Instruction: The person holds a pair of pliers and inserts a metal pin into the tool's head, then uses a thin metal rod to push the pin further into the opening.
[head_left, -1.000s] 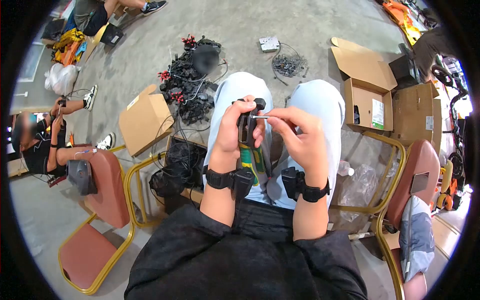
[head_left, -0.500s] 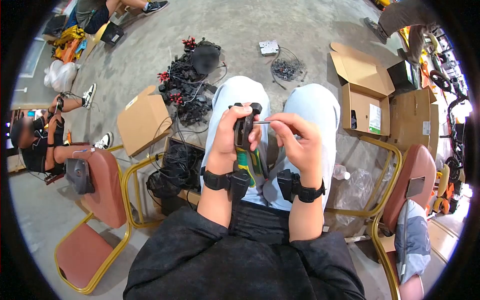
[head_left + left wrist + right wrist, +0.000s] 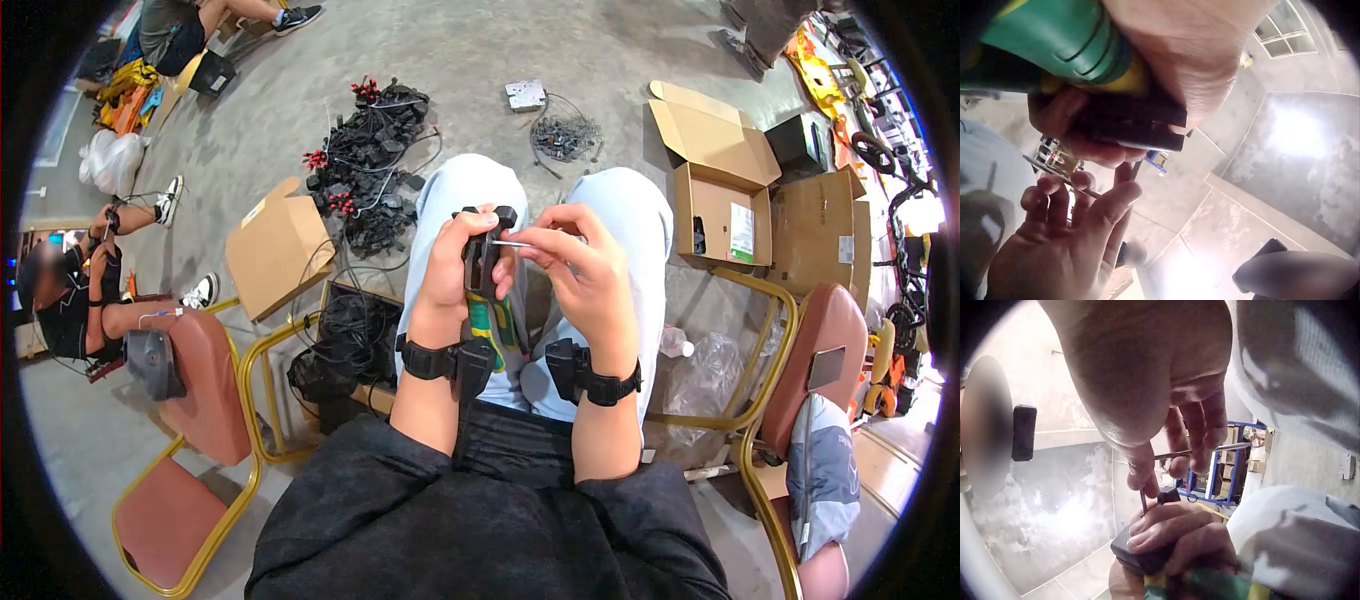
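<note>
My left hand (image 3: 455,265) grips a black-headed tool with green and yellow handles (image 3: 481,318), held upright over the lap. In the left wrist view a thick green handle (image 3: 1063,40) fills the upper left, and the black head (image 3: 1132,125) lies across the fingers. My right hand (image 3: 585,265) pinches a thin, bent metal rod like a hex key (image 3: 512,243) between thumb and fingers. In the right wrist view the rod's long arm (image 3: 1235,447) sticks out past the fingers, while its short arm (image 3: 1143,501) points down at the black head. That end's contact point is hidden by the left fingers.
A pile of black parts with red-tipped pieces (image 3: 365,165) lies on the floor ahead. Near it are a silver box (image 3: 525,95) and small dark parts (image 3: 565,138). Cardboard boxes (image 3: 725,215) stand right; chairs (image 3: 205,400) flank me. Other people sit or stand farther off.
The right hand's fingers have shifted on the rod and spread a little, and the hand sits slightly more to the left. The left hand keeps its grip. The view has moved slightly.
</note>
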Demonstrator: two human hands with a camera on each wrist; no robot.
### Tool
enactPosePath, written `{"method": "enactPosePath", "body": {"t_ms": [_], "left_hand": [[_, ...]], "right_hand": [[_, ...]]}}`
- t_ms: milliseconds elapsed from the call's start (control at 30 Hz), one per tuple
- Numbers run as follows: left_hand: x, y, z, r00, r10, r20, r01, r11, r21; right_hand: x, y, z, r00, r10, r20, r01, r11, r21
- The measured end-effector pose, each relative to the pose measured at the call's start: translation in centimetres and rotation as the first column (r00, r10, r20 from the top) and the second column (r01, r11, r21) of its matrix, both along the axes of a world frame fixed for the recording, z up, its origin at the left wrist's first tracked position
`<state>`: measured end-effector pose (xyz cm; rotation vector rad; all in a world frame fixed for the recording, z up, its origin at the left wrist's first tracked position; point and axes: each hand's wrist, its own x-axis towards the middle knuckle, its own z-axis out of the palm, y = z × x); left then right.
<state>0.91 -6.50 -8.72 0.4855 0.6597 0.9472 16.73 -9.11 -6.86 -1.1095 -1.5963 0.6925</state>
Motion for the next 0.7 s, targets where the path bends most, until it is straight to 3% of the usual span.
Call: {"method": "enactPosePath", "body": {"t_ms": [100,200,267,467,700], "left_hand": [[0.0,-0.1,0.0,1.0,-0.003,0.0,0.003,1.0,0.007],[0.0,-0.3,0.3,1.0,0.006,-0.003,-0.006,1.0,-0.004],[0.0,-0.4,0.3,1.0,0.024,-0.015,-0.024,0.999,-0.027],[-0.2,-0.5,0.3,1.0,-0.001,0.028,0.0,1.0,0.014],[0.0,-0.5,1.2,0.998,0.008,-0.063,-0.009,1.0,-0.01]], "right_hand": [[-0.1,0.0,0.0,0.999,-0.01,-0.033,0.011,0.999,0.038],[0.3,-0.6,0.9,0.999,0.038,-0.008,-0.039,0.993,-0.112],[0.2,-1.1,1.6,0.992,0.014,-0.128,-0.067,0.908,-0.414],[0.4,-1.0,1.1,0.994,-0.001,-0.112,-0.028,0.965,-0.261],[0.4,-0.7,0.9,0.998,0.055,-0.024,-0.058,0.984,-0.17]]}}
